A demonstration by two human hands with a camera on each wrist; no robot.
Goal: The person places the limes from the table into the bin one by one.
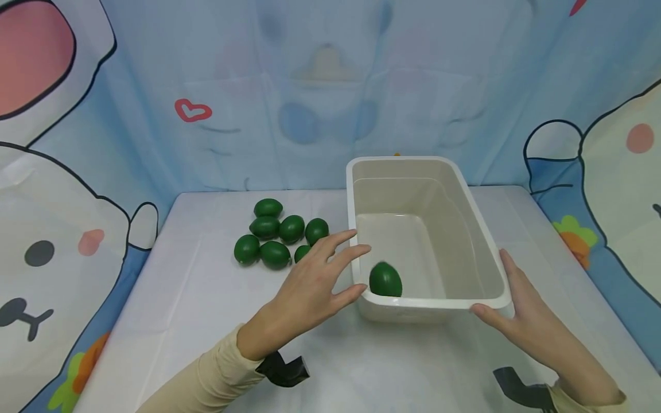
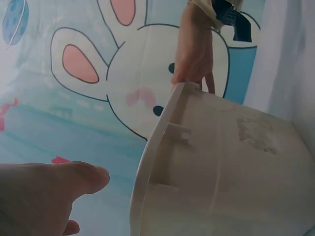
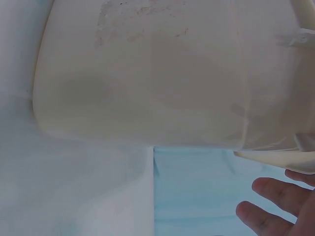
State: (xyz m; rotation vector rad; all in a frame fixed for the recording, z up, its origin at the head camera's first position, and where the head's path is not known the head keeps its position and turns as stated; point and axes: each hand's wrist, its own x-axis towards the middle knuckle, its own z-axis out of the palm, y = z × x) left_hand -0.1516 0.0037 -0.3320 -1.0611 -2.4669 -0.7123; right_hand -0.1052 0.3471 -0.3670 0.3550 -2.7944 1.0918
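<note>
Both hands at the bin; I read no labels or writing.
Left hand (image 1: 310,287) spread, fingertips at cream rectangular plastic bin (image 1: 485,241) rim; right hand (image 1: 532,321) spread against its near-right corner; green oval plastic fruit (image 1: 385,280) inside, beside left grip.

bin (image 1: 485,241): cream | limes (image 1: 276,235): dark green (glossy) | backdrop (image 1: 320,92): blue, cartoon-printed

1. I see a white table (image 1: 206,321) covered with a smooth cloth.
2. Behind it I make out a pale blue cartoon backdrop (image 1: 320,86) with a small red heart outline (image 1: 193,110).
3. On the left I see a white bear figure (image 1: 46,252) with a pink cheek.
4. On the right, a white rabbit-like figure (image 1: 625,189) shows beside an orange carrot print (image 1: 573,238).
</note>
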